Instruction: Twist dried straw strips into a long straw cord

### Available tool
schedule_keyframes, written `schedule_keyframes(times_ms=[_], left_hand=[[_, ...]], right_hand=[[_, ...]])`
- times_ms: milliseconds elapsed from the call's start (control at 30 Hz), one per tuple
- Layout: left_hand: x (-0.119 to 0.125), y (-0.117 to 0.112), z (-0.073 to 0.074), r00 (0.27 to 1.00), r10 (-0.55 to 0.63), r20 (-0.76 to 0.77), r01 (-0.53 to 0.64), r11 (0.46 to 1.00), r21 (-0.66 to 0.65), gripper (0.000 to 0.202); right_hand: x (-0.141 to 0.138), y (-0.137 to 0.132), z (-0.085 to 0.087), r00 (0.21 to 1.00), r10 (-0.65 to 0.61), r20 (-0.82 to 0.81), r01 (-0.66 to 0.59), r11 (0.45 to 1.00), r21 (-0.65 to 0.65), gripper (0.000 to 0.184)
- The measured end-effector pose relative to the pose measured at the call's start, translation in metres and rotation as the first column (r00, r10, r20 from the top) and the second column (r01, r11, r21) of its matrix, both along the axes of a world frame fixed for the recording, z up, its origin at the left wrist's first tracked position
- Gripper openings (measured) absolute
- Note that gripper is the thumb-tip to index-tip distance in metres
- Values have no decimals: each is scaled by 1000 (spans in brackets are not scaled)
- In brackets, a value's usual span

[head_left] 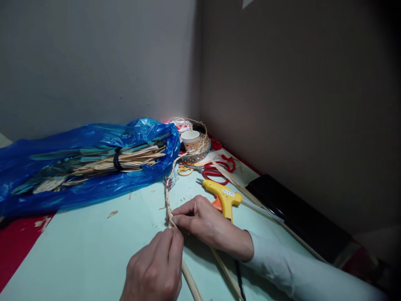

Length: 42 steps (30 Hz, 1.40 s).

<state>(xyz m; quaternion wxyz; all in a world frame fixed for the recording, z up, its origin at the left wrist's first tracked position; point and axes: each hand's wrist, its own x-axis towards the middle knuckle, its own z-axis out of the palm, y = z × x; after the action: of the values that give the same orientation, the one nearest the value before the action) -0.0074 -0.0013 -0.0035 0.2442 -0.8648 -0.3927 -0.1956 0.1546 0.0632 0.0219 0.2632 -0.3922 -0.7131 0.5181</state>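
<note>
My left hand (155,269) and my right hand (199,219) meet at the near end of a thin braided straw cord (168,198). Both pinch the cord where the braid ends. The braid runs away from me across the pale green table (94,251) toward a small basket. Loose flat straw strips (191,282) trail from under my hands toward the near edge. My right arm wears a white sleeve.
A blue plastic bag (78,167) holding a tied bundle of straw lies at the left. Behind my hands are a yellow glue gun (224,196), red scissors (211,171), orange-handled scissors (184,169) and a paper cup (190,139) in a woven basket. Walls close the back and right.
</note>
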Motion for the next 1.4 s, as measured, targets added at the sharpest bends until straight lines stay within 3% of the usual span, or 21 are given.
schedule_keyframes(times_ms=[333, 400, 467, 533, 600, 700, 800, 867, 1033, 1167, 1267, 1400], left_hand=[[4, -3, -2, 996, -23, -80, 24, 1000, 13, 32], [4, -4, 2, 999, -37, 35, 40, 995, -89, 27], [4, -3, 10, 963, 50, 265, 31, 956, -292, 19], [4, 3, 20, 818, 305, 488, 8, 842, -540, 22], [2, 12, 27, 594, 555, 582, 43, 701, -712, 17], [-5, 25, 30, 358, 719, 596, 353, 486, -799, 23], [-10, 31, 29, 284, 804, 522, 574, 294, -764, 30], [-10, 30, 29, 285, 822, 493, 619, 235, -750, 30], [-5, 31, 30, 313, 790, 527, 627, 245, -740, 29], [-5, 34, 29, 274, 829, 488, 642, 220, -734, 29], [-4, 32, 28, 247, 852, 461, 676, 190, -712, 23], [-3, 29, 26, 222, 857, 465, 651, 225, -725, 22]], right_hand=[[0, 0, 5, 998, 21, -51, -24, 998, -57, 26], [0, 0, 7, 999, 8, -47, -12, 995, -96, 25], [0, -1, 8, 998, 3, -59, -11, 991, -135, 23], [-1, -1, 7, 998, 1, -69, -10, 990, -140, 23], [-1, -2, 6, 998, 10, -68, -17, 994, -105, 23], [0, -3, 6, 998, 29, -48, -32, 998, -46, 24], [0, -4, 8, 1000, 24, -15, -25, 1000, -19, 25], [0, -5, 10, 1000, 22, -13, -22, 1000, -17, 25], [-2, -7, 7, 1000, -3, -4, 3, 1000, 28, 23], [-3, -9, 1, 996, -92, 19, 91, 994, 56, 22], [-2, -9, 2, 997, -74, 16, 73, 997, 28, 22], [1, -8, 9, 993, -46, 109, 45, 999, 11, 12]])
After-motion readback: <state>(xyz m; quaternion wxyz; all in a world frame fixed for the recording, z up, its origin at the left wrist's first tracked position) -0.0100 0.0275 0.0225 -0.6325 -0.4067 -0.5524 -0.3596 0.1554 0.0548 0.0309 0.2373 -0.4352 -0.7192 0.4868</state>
